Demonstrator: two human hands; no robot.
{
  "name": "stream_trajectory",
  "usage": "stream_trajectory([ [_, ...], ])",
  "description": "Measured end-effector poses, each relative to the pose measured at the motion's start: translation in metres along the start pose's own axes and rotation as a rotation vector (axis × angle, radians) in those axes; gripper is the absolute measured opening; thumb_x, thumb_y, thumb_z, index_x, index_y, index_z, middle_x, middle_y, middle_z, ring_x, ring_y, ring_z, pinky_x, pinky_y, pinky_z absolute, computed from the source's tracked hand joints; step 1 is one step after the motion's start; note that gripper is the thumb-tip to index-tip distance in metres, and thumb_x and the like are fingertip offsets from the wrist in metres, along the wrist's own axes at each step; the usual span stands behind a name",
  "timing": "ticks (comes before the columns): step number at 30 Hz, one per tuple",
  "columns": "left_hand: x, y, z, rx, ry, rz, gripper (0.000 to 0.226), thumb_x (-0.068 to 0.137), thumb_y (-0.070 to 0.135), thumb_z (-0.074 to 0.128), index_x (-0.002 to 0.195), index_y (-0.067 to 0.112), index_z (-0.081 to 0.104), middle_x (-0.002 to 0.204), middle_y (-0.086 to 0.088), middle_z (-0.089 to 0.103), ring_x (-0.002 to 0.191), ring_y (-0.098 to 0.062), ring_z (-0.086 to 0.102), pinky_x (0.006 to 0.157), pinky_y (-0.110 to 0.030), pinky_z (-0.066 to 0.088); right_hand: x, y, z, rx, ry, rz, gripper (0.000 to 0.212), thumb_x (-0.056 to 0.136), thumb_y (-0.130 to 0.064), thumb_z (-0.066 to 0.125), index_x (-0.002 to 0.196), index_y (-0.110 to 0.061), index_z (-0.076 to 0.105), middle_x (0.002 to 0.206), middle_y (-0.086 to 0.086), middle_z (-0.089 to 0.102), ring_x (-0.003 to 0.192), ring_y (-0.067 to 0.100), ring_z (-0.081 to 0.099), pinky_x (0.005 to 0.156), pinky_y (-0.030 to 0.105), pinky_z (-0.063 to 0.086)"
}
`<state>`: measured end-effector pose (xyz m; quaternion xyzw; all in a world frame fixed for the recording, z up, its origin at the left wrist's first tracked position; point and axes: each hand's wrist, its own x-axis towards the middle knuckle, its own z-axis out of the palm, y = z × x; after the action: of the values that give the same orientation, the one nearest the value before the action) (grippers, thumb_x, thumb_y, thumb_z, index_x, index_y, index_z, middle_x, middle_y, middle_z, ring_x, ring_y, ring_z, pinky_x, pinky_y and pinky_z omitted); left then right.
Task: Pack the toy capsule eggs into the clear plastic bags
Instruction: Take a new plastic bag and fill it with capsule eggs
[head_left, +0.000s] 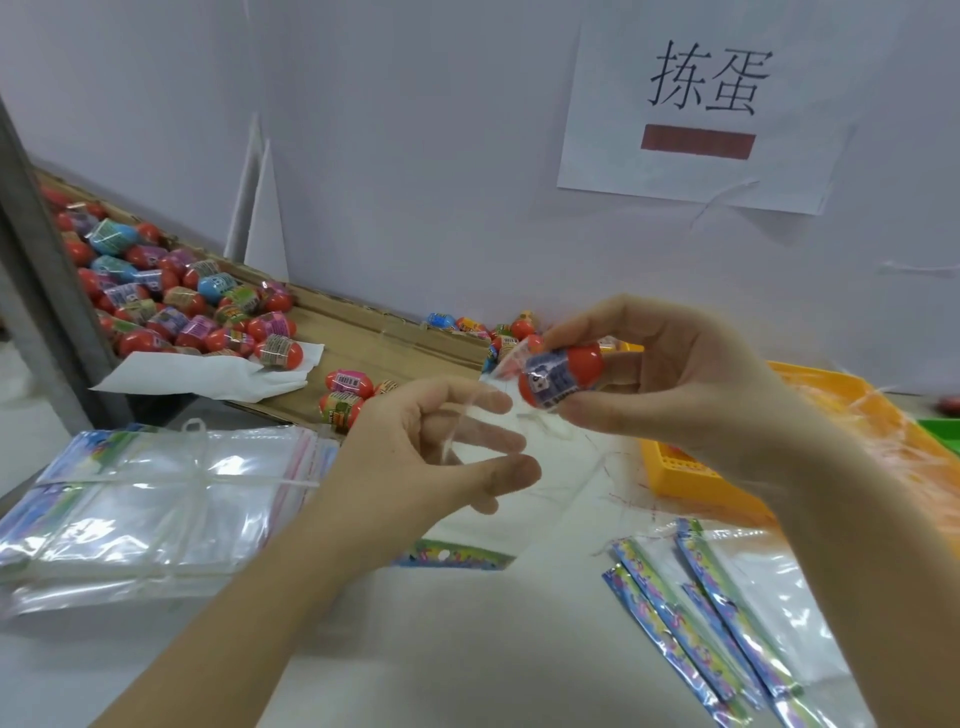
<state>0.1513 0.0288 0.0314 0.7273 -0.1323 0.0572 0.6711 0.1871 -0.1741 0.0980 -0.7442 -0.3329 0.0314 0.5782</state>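
Toy capsule egg (561, 376), red with a blue printed label: pinched between thumb and fingertips of the right hand (675, 384), at the mouth of the clear bag (519, 499). Clear bag: gripped by the left hand (431, 447), fingers and thumb curled on the film, printed header at its lower end. Left of the bag: tied bag bundle (145, 509); cardboard box (363, 332) of loose eggs (171, 312). Right of the bag: orange tray (691, 478); flat bags (727, 623).

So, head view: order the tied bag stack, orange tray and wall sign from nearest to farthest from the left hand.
1. Tied bag stack, just left of the left hand.
2. Orange tray, to the right.
3. Wall sign, high on the back wall.
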Motion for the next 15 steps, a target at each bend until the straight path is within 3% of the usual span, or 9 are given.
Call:
stream_trajectory([
  [4, 0.0003, 0.0019, 0.0038, 0.020, -0.050, 0.004, 0.044, 0.055, 0.040, 0.082, 0.096, 0.030, 0.072, 0.086, 0.004, 0.077, 0.060, -0.025, 0.071, 0.058, -0.024, 0.058, 0.0005, 0.0032, 0.0007, -0.039, -0.057, 0.019, 0.033, 0.071, -0.005, 0.073, 0.101, -0.019, 0.073, 0.103, 0.009, 0.072, 0.096, 0.046, 0.062, 0.086, 0.050, 0.054],
  [8, -0.0013, 0.0058, 0.0057, 0.025, -0.039, 0.051, 0.036, 0.057, 0.039, 0.079, 0.090, 0.027, 0.073, 0.086, 0.011, 0.076, 0.053, -0.036, 0.064, 0.051, -0.022, 0.055, 0.0003, 0.0032, 0.0023, -0.073, -0.070, 0.014, 0.038, 0.071, 0.003, 0.064, 0.100, -0.021, 0.073, 0.106, 0.009, 0.069, 0.094, 0.041, 0.064, 0.077, 0.033, 0.055],
  [12, -0.0021, 0.0068, 0.0067, 0.001, -0.054, 0.044, 0.033, 0.056, 0.040, 0.080, 0.088, 0.036, 0.076, 0.083, 0.016, 0.075, 0.056, -0.040, 0.063, 0.052, -0.021, 0.055, -0.0006, 0.0020, 0.0038, -0.074, -0.103, 0.026, 0.033, 0.071, -0.009, 0.072, 0.101, -0.023, 0.074, 0.111, 0.012, 0.062, 0.095, 0.034, 0.066, 0.085, 0.041, 0.056],
  [15, -0.0023, 0.0057, 0.0079, -0.030, -0.075, 0.075, 0.037, 0.059, 0.034, 0.081, 0.095, 0.038, 0.073, 0.090, 0.010, 0.075, 0.067, -0.046, 0.061, 0.054, -0.025, 0.057, -0.0007, 0.0010, 0.0093, -0.167, -0.125, 0.055, 0.032, 0.072, -0.023, 0.073, 0.102, -0.031, 0.073, 0.109, 0.003, 0.058, 0.094, 0.026, 0.066, 0.087, 0.044, 0.054],
])
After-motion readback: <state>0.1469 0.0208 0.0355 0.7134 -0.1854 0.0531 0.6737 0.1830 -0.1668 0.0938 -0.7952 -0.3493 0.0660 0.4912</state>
